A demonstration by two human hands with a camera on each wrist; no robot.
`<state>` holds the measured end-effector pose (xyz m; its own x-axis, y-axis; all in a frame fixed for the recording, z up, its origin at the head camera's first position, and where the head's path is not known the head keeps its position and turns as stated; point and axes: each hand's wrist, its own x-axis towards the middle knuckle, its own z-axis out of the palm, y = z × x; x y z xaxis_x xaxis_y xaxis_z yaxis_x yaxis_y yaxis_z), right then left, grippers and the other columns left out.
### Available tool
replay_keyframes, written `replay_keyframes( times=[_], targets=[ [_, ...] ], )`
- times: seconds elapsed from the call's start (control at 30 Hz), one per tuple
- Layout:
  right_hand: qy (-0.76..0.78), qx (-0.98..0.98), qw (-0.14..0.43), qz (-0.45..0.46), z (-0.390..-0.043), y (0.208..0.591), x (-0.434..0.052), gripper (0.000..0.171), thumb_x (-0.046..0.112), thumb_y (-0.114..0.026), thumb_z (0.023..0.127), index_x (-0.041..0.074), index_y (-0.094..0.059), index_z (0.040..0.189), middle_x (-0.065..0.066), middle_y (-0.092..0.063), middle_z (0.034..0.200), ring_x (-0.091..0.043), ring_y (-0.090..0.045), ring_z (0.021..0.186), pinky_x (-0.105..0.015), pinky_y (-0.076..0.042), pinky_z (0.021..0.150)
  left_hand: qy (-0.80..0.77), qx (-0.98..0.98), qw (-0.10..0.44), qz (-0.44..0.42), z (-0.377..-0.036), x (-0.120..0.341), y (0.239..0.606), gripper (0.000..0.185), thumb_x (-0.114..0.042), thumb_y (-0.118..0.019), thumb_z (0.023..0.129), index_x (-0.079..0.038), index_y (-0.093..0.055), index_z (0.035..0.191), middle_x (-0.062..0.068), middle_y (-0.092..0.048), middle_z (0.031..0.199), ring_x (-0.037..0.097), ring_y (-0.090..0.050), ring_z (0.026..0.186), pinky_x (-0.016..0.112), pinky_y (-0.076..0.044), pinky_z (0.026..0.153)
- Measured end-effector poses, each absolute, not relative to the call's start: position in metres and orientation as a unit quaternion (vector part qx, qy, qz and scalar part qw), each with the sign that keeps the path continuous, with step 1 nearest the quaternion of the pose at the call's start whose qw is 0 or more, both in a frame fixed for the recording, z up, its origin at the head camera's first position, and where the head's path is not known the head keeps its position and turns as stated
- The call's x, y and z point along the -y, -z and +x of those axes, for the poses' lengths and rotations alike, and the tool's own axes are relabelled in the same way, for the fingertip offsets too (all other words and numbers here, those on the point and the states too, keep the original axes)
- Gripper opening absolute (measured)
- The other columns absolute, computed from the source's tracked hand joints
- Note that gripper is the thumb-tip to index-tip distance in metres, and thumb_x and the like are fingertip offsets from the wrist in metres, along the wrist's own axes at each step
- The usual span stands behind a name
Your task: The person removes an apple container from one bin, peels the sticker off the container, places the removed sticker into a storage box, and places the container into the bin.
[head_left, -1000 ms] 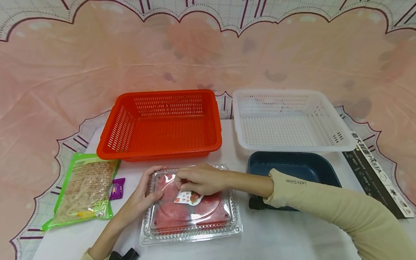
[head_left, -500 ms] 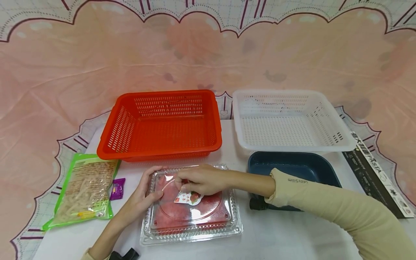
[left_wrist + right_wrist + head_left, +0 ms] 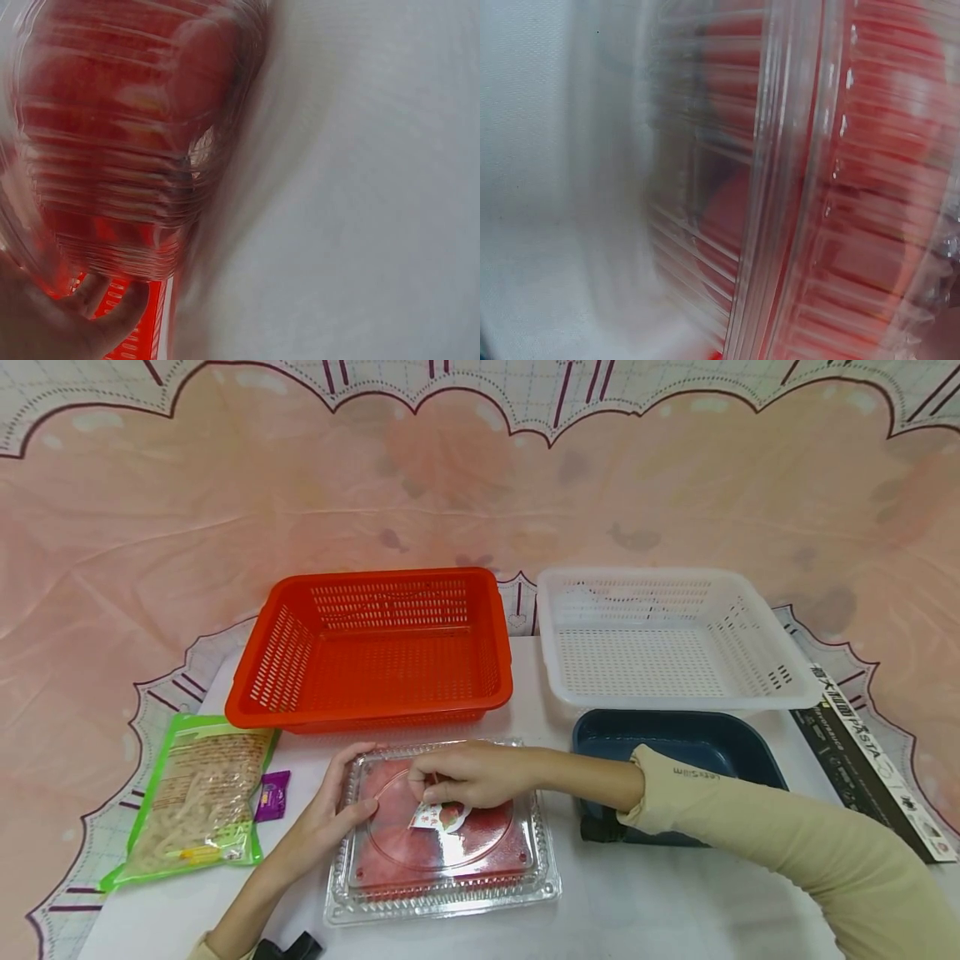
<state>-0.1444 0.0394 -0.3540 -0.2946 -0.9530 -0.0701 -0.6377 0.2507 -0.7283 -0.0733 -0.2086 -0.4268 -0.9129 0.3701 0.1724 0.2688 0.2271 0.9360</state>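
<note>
A clear plastic clamshell box [image 3: 442, 868] with red contents lies on the white table near the front edge. My left hand [image 3: 330, 814] holds its left rim, thumb on the lid. My right hand [image 3: 461, 774] rests on top of the lid and pinches a small white and red label [image 3: 441, 816] stuck there. In the left wrist view the ribbed box [image 3: 112, 150] fills the left side, with fingers [image 3: 97, 300] at its bottom edge. The right wrist view shows only the box's ribbed wall [image 3: 810, 187], very close and blurred.
Behind the box stand an orange basket [image 3: 375, 647] and a white basket [image 3: 667, 639]. A dark blue tray [image 3: 682, 743] lies under my right forearm. A green noodle packet [image 3: 198, 793] and a small purple sachet [image 3: 272, 795] lie at left, a black pasta box [image 3: 870, 768] at right.
My right hand has shifted slightly right on the lid, and the label has lifted and tilted a little with it. The left hand and the box stay put.
</note>
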Motion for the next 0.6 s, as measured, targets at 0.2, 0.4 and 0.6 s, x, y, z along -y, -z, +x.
replay_keyframes(
  times=[0.2, 0.4, 0.6],
  targets=[
    [0.320, -0.727, 0.288, -0.535, -0.1460, 0.3519, -0.0409, 0.007, 0.013, -0.052, 0.099, 0.009, -0.051, 0.093, 0.001, -0.053, 0.081, 0.001, -0.052, 0.072, -0.013, -0.045, 0.075, -0.592, -0.778, 0.042, 0.206, -0.0731, 0.2080, 0.4254, 0.060, 0.000, -0.050, 0.092, -0.013, -0.027, 0.146, -0.002, -0.035, 0.147, -0.001, -0.032, 0.133, 0.006, -0.025, 0.104],
    [0.332, -0.710, 0.310, -0.538, -0.1466, 0.3492, -0.0437, 0.007, 0.010, -0.051, 0.099, 0.007, -0.051, 0.092, -0.001, -0.053, 0.081, 0.000, -0.053, 0.073, -0.014, -0.047, 0.077, -0.589, -0.781, 0.044, 0.203, -0.0731, 0.2081, 0.4252, 0.060, -0.001, -0.050, 0.092, -0.013, -0.027, 0.145, 0.003, -0.034, 0.148, -0.002, -0.032, 0.133, 0.006, -0.026, 0.103],
    [0.334, -0.703, 0.323, -0.538, -0.1474, 0.3481, -0.0474, 0.007, 0.010, -0.052, 0.099, 0.007, -0.051, 0.093, -0.002, -0.054, 0.082, -0.001, -0.052, 0.078, -0.014, -0.048, 0.080, -0.588, -0.782, 0.047, 0.200, -0.0733, 0.2085, 0.4250, 0.059, -0.001, -0.050, 0.092, -0.013, -0.027, 0.146, 0.007, -0.034, 0.147, -0.001, -0.034, 0.131, 0.007, -0.028, 0.103]
  ],
)
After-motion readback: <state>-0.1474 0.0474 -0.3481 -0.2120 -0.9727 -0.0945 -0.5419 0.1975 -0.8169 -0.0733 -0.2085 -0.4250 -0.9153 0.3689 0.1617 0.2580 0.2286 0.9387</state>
